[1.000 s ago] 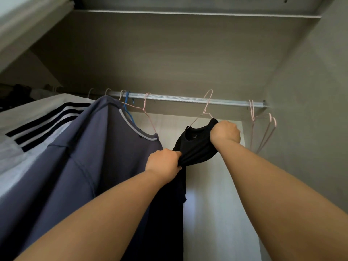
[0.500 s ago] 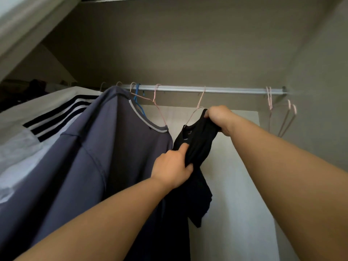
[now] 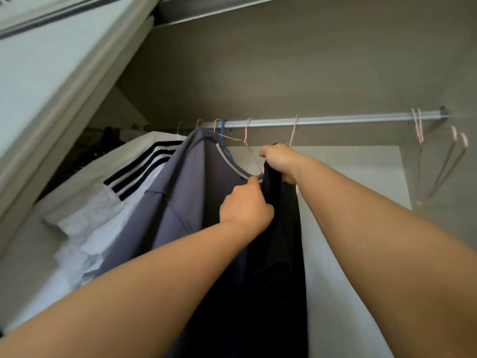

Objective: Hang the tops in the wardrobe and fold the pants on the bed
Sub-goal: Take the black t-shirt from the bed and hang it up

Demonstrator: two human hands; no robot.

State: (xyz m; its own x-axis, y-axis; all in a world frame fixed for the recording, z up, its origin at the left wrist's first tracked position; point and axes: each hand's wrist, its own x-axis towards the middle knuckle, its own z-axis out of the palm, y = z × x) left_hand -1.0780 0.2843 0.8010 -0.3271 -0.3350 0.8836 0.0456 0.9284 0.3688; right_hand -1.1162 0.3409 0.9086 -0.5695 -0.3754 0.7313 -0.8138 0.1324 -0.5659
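Behind right hand [image 3: 280, 161], pink hanger [image 3: 293, 130] seemingly half-hidden

We're looking up into the wardrobe [image 3: 258, 60], grey-brown board all above the right hand [image 3: 280, 161]. Just over that hand a silver rail [image 3: 335, 121] runs right to the side wall [image 3: 462, 73]. Behind the hand, a pale back panel [image 3: 361, 161] glows softly. Far to its left, a white door [image 3: 51, 73] fills the upper corner, slightly blurred.

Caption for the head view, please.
Left hand and right hand grip a black top under the wardrobe rail, beside a grey top.
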